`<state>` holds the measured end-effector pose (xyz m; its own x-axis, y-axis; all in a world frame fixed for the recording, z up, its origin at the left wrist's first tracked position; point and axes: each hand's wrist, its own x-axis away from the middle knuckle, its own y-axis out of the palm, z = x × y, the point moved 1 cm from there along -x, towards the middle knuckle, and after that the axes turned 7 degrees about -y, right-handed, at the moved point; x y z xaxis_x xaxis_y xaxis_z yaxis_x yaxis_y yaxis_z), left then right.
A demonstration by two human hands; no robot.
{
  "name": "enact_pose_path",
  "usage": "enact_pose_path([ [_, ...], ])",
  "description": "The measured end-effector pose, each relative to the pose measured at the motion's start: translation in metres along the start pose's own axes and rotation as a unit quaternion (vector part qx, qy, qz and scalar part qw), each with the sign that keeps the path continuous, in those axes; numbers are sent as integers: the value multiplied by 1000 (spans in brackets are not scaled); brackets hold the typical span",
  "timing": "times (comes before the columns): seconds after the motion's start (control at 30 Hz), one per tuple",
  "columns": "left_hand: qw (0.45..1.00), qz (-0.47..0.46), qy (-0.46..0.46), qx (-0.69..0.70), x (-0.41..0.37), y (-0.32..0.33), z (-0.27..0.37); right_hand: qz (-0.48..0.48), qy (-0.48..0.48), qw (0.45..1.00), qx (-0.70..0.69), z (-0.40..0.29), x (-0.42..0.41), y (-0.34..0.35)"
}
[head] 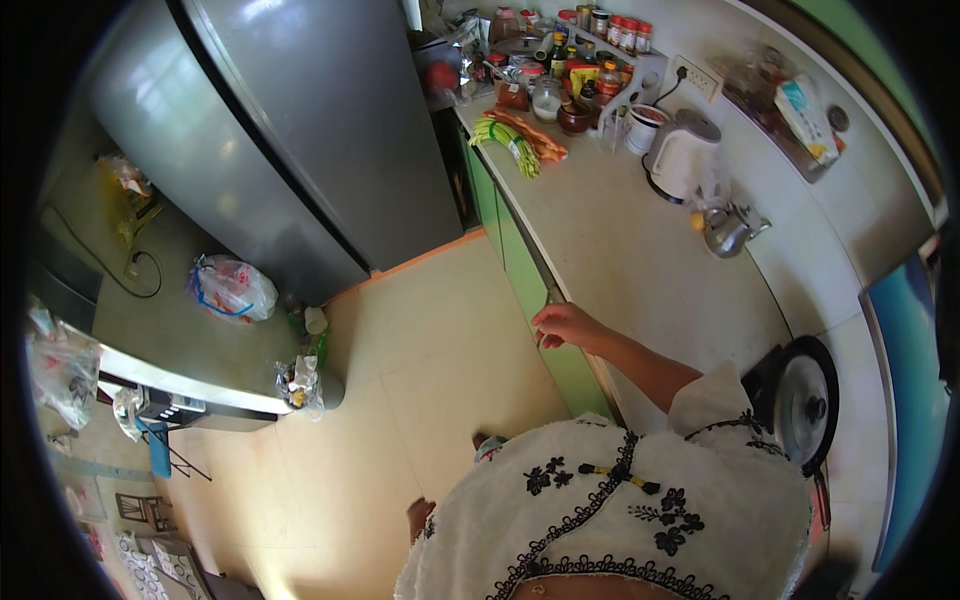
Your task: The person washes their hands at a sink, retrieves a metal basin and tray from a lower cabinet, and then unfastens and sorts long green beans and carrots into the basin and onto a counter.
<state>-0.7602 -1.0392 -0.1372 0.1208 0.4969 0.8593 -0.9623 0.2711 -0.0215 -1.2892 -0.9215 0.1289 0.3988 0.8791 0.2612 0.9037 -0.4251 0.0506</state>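
Note:
My right hand (562, 326) hangs by the front edge of the worktop (622, 247), in front of the green cabinet doors (525, 259). Its fingers are loosely bent and apart, with nothing in them; whether they touch the edge cannot be told. Only a bit of my left hand (421, 514) shows past the side of the white embroidered blouse (615, 517), low over the floor, and its fingers are mostly hidden. Farther along the worktop lie a banded bunch of green stalks (506, 142) and a pack of reddish meat strips (529, 133).
A grey refrigerator (330, 112) stands ahead. Along the wall are spice jars (628, 34), a white electric kettle (681, 154), a metal teapot (729, 231) and a lidded pan (804, 405). To the left are a filled plastic bag (238, 289) and a waste bin (331, 390) on the tiled floor (420, 345).

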Motion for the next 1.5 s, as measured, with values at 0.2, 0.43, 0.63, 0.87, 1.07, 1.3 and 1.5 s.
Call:
enact_pose_path([
  [0.2,991,50,-103,73,-79,2,47,-5,-70,984,163,-25,-124,-28],
  [0.43,998,11,-14,55,-202,82,263,212,-173,875,399,-59,-240,-130],
  [0.63,949,-180,179,-186,-161,327,493,351,-100,786,499,-89,-295,-221],
  [0.87,822,-359,298,-328,-103,609,561,318,13,767,557,-88,-372,-272],
  [1.07,875,-331,99,-340,-81,735,557,286,64,765,574,-74,-403,-275],
  [1.3,918,-348,-19,-190,-102,806,552,284,60,782,551,-97,-405,-286],
  [1.5,860,-468,-186,-81,-128,781,574,368,96,861,337,-120,-400,-305],
])
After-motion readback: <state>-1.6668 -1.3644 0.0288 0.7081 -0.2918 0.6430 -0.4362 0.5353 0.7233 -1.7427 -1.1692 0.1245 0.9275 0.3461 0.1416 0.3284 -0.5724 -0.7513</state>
